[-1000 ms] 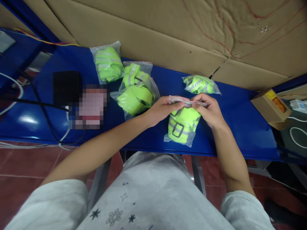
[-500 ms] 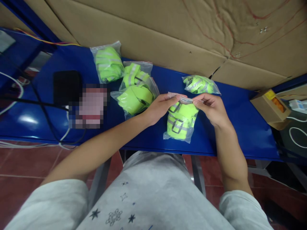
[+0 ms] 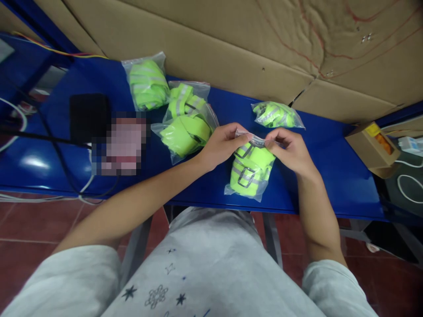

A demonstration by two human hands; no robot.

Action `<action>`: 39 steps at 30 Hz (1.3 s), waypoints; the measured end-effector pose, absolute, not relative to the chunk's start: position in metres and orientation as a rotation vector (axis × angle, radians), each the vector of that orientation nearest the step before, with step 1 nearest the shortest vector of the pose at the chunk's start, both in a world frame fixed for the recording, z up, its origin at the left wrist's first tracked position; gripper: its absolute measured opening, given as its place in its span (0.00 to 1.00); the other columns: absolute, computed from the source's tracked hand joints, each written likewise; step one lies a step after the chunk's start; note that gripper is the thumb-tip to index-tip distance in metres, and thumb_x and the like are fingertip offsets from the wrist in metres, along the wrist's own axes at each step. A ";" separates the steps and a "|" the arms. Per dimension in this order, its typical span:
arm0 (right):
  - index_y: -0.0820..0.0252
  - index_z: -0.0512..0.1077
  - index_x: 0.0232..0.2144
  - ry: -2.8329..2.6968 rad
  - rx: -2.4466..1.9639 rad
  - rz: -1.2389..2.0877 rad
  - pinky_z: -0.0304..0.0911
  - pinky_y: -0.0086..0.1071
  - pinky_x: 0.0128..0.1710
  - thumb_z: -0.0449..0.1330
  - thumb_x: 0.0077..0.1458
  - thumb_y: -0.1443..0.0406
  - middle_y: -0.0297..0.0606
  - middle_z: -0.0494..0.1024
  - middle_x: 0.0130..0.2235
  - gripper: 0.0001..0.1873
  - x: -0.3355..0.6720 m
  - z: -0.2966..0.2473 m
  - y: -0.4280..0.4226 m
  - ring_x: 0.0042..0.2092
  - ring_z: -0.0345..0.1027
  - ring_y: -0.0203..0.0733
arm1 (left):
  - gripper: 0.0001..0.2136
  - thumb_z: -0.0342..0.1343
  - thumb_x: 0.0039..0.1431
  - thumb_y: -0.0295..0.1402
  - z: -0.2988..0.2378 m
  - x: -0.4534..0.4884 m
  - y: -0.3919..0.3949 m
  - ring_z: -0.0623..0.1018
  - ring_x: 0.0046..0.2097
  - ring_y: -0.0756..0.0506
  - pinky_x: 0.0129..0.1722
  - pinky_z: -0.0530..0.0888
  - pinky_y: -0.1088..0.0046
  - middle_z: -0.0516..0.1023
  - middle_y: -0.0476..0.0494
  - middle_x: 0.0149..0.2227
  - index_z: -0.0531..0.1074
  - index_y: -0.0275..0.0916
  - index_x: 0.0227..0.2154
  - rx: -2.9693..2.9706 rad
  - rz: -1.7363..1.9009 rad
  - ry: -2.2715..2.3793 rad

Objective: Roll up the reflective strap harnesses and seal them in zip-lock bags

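Note:
A clear zip bag [image 3: 253, 171] holds a rolled neon-yellow reflective strap with a dark buckle showing through the plastic. My left hand [image 3: 226, 143] pinches the left end of its top edge between thumb and fingers. At the right end of that same edge, my right hand [image 3: 287, 147] has a matching pinch. The bag's body hangs toward me, over the near part of the blue table [image 3: 333, 176]. Whether the seal is fully closed I cannot tell.
Other bagged neon straps [image 3: 148, 83] lie at the left, with two overlapping bags [image 3: 188, 132] beside my left hand. Another strap bag [image 3: 277, 115] rests by the cardboard wall [image 3: 211, 53]. A black box [image 3: 88, 116] and cables are far left; an open cardboard box [image 3: 373, 147] stands right.
My left thumb has slid a little to the right along the bag's top edge. The edge now bows slightly between my hands, and the bag has tilted a little.

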State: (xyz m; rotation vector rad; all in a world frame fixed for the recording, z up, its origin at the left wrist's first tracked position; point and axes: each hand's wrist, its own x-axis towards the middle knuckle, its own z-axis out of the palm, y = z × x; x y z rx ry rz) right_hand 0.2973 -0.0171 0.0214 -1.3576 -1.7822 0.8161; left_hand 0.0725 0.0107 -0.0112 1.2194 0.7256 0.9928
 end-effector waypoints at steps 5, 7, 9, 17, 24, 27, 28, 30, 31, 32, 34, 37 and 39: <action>0.58 0.78 0.33 -1.890 -1.312 0.832 0.64 0.32 0.36 0.68 0.56 0.62 0.35 0.80 0.33 0.06 0.296 0.022 -0.019 0.33 0.70 0.37 | 0.18 0.70 0.55 0.49 -0.016 0.073 0.011 0.74 0.34 0.49 0.36 0.68 0.72 0.80 0.48 0.31 0.78 0.37 0.34 1.236 0.951 0.719; 0.58 0.76 0.32 -1.910 -1.309 0.789 0.64 0.32 0.36 0.67 0.56 0.63 0.34 0.79 0.31 0.04 0.294 0.021 -0.021 0.33 0.69 0.37 | 0.18 0.70 0.55 0.47 -0.017 0.074 0.011 0.75 0.34 0.49 0.37 0.69 0.73 0.81 0.47 0.32 0.79 0.36 0.35 1.236 0.941 0.711; 0.58 0.75 0.30 -1.919 -1.323 0.733 0.63 0.31 0.35 0.65 0.55 0.65 0.33 0.78 0.30 0.03 0.292 0.020 -0.022 0.33 0.69 0.37 | 0.17 0.70 0.56 0.47 -0.018 0.074 0.010 0.75 0.35 0.49 0.37 0.69 0.73 0.82 0.47 0.33 0.79 0.35 0.35 1.237 0.939 0.713; 0.56 0.75 0.33 -1.958 -1.288 0.769 0.63 0.32 0.35 0.66 0.56 0.64 0.33 0.79 0.32 0.03 0.292 0.019 -0.022 0.33 0.69 0.37 | 0.17 0.69 0.57 0.47 -0.017 0.074 0.010 0.76 0.35 0.50 0.37 0.70 0.73 0.81 0.47 0.33 0.79 0.36 0.36 1.270 0.896 0.665; 0.56 0.73 0.32 -1.959 -1.312 0.748 0.63 0.32 0.34 0.65 0.59 0.61 0.33 0.78 0.32 0.07 0.293 0.020 -0.022 0.33 0.68 0.37 | 0.27 0.78 0.46 0.41 -0.021 0.078 0.006 0.80 0.45 0.45 0.47 0.75 0.68 0.83 0.43 0.45 0.78 0.37 0.49 1.130 0.626 0.581; 0.56 0.75 0.33 -1.977 -1.309 0.813 0.64 0.32 0.35 0.66 0.59 0.60 0.34 0.80 0.32 0.06 0.292 0.021 -0.023 0.33 0.69 0.37 | 0.26 0.77 0.48 0.40 -0.024 0.079 0.003 0.81 0.44 0.44 0.48 0.76 0.66 0.84 0.41 0.44 0.79 0.35 0.48 1.149 0.497 0.555; 0.56 0.75 0.32 -1.983 -1.311 0.809 0.64 0.32 0.35 0.66 0.58 0.61 0.33 0.80 0.32 0.06 0.291 0.021 -0.023 0.32 0.69 0.37 | 0.25 0.76 0.49 0.41 -0.025 0.079 0.002 0.81 0.44 0.44 0.48 0.76 0.66 0.84 0.41 0.44 0.80 0.34 0.47 1.165 0.469 0.554; 0.56 0.74 0.31 -1.989 -1.312 0.787 0.64 0.32 0.34 0.65 0.58 0.63 0.33 0.79 0.30 0.05 0.290 0.021 -0.024 0.32 0.68 0.37 | 0.22 0.75 0.50 0.42 -0.026 0.078 0.001 0.82 0.43 0.44 0.48 0.76 0.65 0.85 0.41 0.43 0.81 0.34 0.45 1.199 0.432 0.550; 0.56 0.74 0.30 -1.990 -1.312 0.783 0.64 0.32 0.34 0.65 0.57 0.63 0.33 0.78 0.30 0.04 0.289 0.021 -0.025 0.32 0.68 0.37 | 0.22 0.75 0.50 0.43 -0.026 0.078 0.001 0.82 0.43 0.44 0.48 0.76 0.65 0.85 0.41 0.43 0.81 0.34 0.44 1.212 0.428 0.551; 0.56 0.74 0.30 -1.991 -1.312 0.788 0.64 0.32 0.34 0.65 0.57 0.64 0.33 0.79 0.30 0.04 0.288 0.021 -0.025 0.32 0.68 0.37 | 0.22 0.75 0.50 0.43 -0.026 0.078 0.001 0.83 0.43 0.43 0.48 0.76 0.65 0.85 0.41 0.43 0.81 0.34 0.44 1.223 0.433 0.553; 0.56 0.74 0.31 -1.995 -1.310 0.816 0.65 0.32 0.35 0.65 0.57 0.63 0.33 0.79 0.31 0.04 0.288 0.021 -0.025 0.33 0.69 0.37 | 0.22 0.76 0.49 0.43 -0.026 0.077 0.002 0.83 0.43 0.43 0.48 0.77 0.65 0.85 0.42 0.42 0.82 0.35 0.44 1.240 0.439 0.552; 0.56 0.75 0.32 -2.015 -1.297 0.834 0.65 0.32 0.35 0.65 0.57 0.63 0.33 0.79 0.31 0.04 0.287 0.022 -0.025 0.33 0.69 0.37 | 0.21 0.76 0.48 0.42 -0.026 0.077 0.001 0.83 0.42 0.44 0.46 0.77 0.66 0.85 0.43 0.40 0.82 0.35 0.42 1.258 0.436 0.535; 0.56 0.74 0.30 -2.025 -1.289 0.812 0.65 0.32 0.34 0.64 0.56 0.64 0.32 0.78 0.30 0.03 0.286 0.021 -0.024 0.32 0.68 0.37 | 0.20 0.75 0.48 0.42 -0.026 0.077 0.001 0.82 0.41 0.44 0.44 0.77 0.67 0.85 0.44 0.39 0.82 0.35 0.40 1.267 0.437 0.520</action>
